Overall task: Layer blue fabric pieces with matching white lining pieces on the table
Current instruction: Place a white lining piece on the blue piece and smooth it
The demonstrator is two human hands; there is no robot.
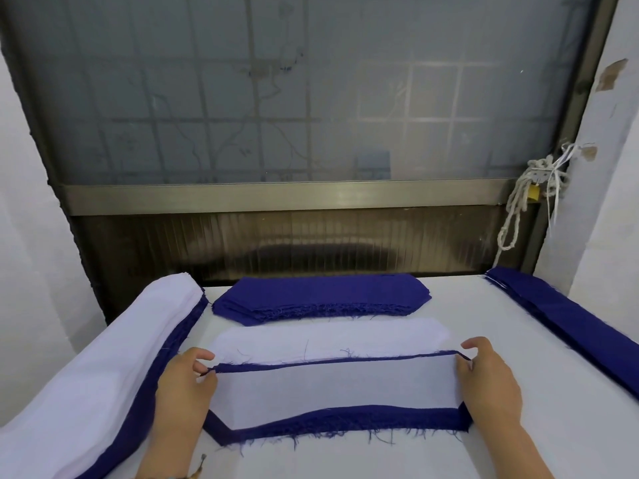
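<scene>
Pinching the far edge of a blue fabric piece (328, 421) at both ends: left hand (186, 382) at the left corner, thumb and forefinger closed on the cloth; right hand (487, 378) at the right corner, likewise nipped onto it, the remaining fingers loosely curled. Held so, judging by the straight dark line running between the two grips, to draw that edge taut and true it against the white lining piece (332, 385) lying on top. Lining set toward the far side, leaving a broad blue margin with frayed threads along the near edge and at the slanted near-left corner; probably not yet squared, hence the two-handed hold. Pair placed mid-table (518, 444) on the white cover, directly in front of the body, within easy reach. Just beyond the held edge, a second white lining piece (328, 337) flat on the cover, likely the next one to be matched. Farther back, a neat stack of blue cut pieces (321, 293) of similar outline, kept close as supply. Along the left side, a long pile of cloth (103, 357), white on top with blue showing at its edge; along the right side, a pile of long blue strips (570, 326), both apart from the working spot. Behind the table, a frosted window and, at its right, a knotted white rope (529, 198).
</scene>
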